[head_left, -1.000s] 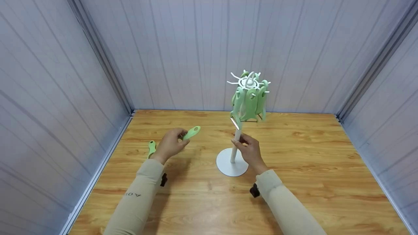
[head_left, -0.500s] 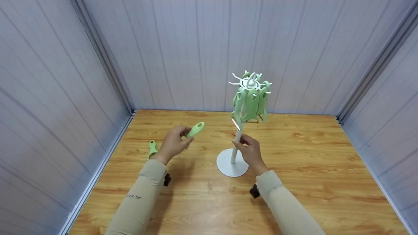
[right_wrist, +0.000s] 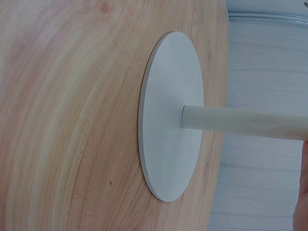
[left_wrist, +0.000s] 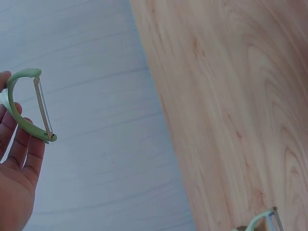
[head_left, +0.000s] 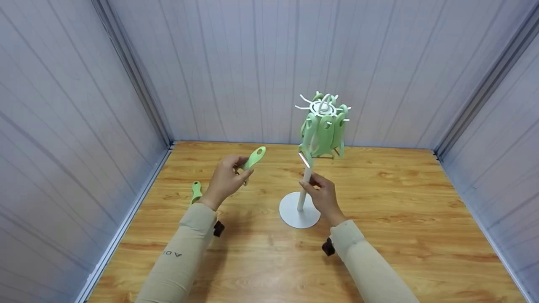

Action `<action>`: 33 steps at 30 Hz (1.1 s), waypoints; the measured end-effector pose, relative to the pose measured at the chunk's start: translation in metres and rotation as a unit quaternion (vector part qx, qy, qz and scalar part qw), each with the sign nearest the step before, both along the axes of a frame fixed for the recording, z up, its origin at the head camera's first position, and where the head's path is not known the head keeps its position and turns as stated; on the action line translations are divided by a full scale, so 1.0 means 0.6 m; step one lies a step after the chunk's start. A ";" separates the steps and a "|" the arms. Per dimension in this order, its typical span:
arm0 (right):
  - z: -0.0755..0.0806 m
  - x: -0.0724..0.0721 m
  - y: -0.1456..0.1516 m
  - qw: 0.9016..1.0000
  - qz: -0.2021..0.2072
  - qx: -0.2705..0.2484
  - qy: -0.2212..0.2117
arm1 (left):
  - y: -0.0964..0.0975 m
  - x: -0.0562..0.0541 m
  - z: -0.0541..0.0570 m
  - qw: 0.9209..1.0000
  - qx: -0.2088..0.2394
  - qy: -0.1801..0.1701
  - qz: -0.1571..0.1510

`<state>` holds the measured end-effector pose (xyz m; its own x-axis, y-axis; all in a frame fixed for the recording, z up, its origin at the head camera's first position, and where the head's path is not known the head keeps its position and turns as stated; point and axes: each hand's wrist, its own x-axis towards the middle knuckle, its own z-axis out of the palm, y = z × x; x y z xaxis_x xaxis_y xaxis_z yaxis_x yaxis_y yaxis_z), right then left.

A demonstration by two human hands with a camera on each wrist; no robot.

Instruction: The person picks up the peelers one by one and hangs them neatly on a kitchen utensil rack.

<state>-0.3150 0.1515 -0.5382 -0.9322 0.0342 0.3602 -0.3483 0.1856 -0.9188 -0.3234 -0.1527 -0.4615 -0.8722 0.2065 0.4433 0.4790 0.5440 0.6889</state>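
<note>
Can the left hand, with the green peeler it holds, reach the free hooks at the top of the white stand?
Probably yes. The left hand holds the green peeler raised, and only open air lies between it and the free hooks on its side of the stand. The right hand grips the pole lower down, out of the way.

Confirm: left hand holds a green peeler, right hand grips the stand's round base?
Not quite. The left hand does hold a green peeler, but the right hand grips the stand's pole, above the round base. The head view shows it.
</note>
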 end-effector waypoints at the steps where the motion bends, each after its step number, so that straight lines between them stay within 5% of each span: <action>1: 0.000 0.001 -0.001 1.000 -0.002 0.002 0.001 | 0.002 0.001 0.003 1.000 0.001 0.008 -0.001; 20: 0.001 0.001 -0.003 1.000 -0.010 0.008 0.011 | 0.039 0.003 0.070 0.993 0.035 0.106 -0.033; 33: 0.000 0.001 -0.002 1.000 -0.012 0.014 0.019 | 0.061 0.007 0.115 0.990 0.023 0.134 -0.043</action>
<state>-0.3142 0.1501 -0.5381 -0.9166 0.0453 0.3972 -0.3788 0.2193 -0.8991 -0.3192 -0.1160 -0.3926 -0.7020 0.2485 0.6674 0.6910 0.4644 0.5539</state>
